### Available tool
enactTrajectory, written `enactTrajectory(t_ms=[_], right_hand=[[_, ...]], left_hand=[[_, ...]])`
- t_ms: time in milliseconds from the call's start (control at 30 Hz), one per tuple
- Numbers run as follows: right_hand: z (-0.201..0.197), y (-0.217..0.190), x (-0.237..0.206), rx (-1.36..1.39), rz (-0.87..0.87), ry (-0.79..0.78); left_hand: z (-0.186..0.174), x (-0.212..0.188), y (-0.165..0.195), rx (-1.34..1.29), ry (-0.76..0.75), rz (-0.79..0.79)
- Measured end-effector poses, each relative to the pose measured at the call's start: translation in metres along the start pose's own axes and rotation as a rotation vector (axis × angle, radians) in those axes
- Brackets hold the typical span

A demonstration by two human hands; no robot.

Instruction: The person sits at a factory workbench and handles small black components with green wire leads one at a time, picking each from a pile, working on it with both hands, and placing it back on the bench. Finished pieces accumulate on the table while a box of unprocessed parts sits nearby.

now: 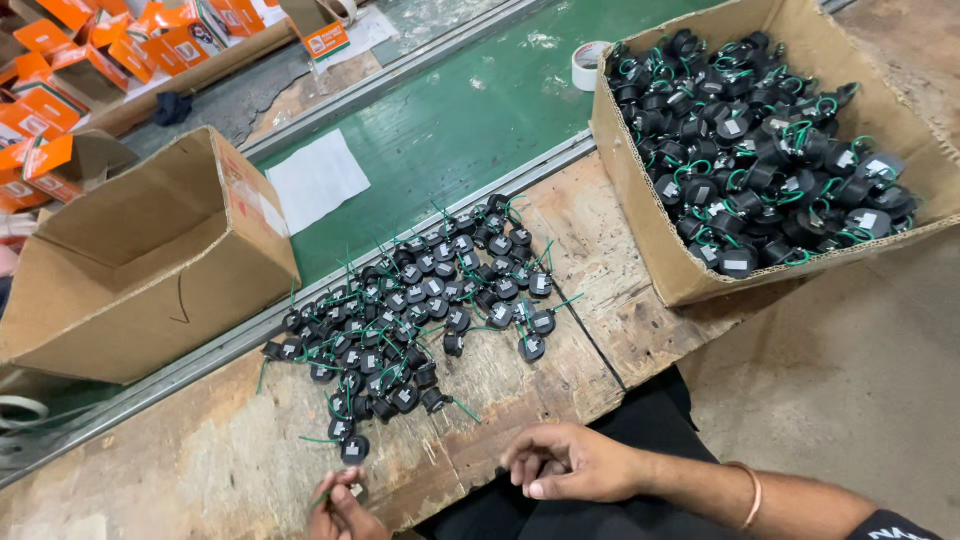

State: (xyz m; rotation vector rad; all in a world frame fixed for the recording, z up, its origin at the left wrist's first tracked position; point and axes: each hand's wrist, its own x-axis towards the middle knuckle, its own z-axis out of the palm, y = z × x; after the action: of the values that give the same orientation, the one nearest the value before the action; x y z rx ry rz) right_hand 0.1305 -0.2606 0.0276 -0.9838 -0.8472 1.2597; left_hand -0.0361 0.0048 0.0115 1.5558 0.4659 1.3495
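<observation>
Black round parts (410, 310) with green wires lie heaped; left hand (340, 510) pinches one, right hand (565, 462) loosely curled.

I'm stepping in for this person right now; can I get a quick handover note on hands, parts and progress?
Left hand: at the bottom edge, fingers pinching a small black part with a green wire.
Right hand: loosely curled, resting on the bench edge, apparently empty.
Parts: loose pile spread on the bench; right box heaped with more.
Left box: lying open, nothing visible inside.
Done or left: cannot tell which pile is finished.
</observation>
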Motion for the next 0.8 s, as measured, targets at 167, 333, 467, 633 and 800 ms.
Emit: enactTrajectory(t_ms=[167,333,467,633,800], right_hand=[[0.005,0.009,0.022,-0.028,0.003,0.010],[0.005,0.022,0.022,0.064,0.011,-0.034],[-0.008,0.025,0.006,-0.353,-0.083,0.119],[-0.007,0.023,0.002,-0.541,0.186,0.414],[0.006,0.013,0.006,-0.808,-0.150,0.233]], left_hand=[[0.053,-0.046,0.028,-0.264,-0.418,-0.004],[0.101,-0.049,0.061,0.113,-0.379,0.179],[0.093,-0.055,0.061,0.055,-0.512,0.229],[0.072,-0.074,0.033,-0.048,-0.695,0.044],[0.074,-0.104,0.021,-0.447,-0.380,-0.649]])
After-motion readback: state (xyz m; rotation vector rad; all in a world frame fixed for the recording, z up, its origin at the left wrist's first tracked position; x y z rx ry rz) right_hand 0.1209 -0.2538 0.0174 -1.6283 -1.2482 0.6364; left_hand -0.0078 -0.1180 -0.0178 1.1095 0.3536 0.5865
